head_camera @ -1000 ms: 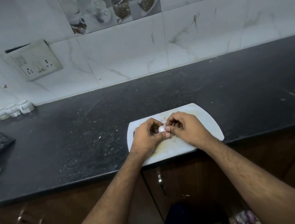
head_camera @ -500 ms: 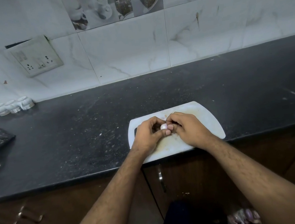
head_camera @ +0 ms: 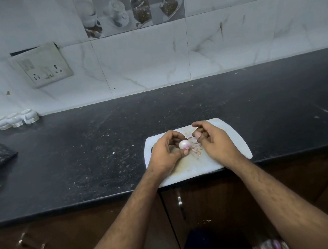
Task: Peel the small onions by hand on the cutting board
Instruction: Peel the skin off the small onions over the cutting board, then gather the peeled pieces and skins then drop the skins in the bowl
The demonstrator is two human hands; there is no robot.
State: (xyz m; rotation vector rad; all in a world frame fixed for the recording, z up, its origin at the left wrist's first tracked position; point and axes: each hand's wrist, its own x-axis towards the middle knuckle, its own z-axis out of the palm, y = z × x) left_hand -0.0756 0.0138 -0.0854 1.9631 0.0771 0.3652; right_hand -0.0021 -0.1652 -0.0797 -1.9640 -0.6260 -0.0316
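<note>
One small onion [head_camera: 183, 144], pale and mostly bare of skin, sits pinched between the thumb and fingers of the left hand [head_camera: 165, 153], just above the middle of the white cutting board [head_camera: 233, 136]. That board lies at the counter's [head_camera: 80, 155] front edge. A few loose peels [head_camera: 195, 149] lie on it beside the onion. The right hand [head_camera: 214, 141] hovers close by, fingers curled; what it holds, I cannot tell. Three white cups [head_camera: 15, 120] line the counter's back edge, far left.

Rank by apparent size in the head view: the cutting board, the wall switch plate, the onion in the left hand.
1. cutting board
2. switch plate; it sits farther from the camera, so the gap may mislead
3. onion
</note>
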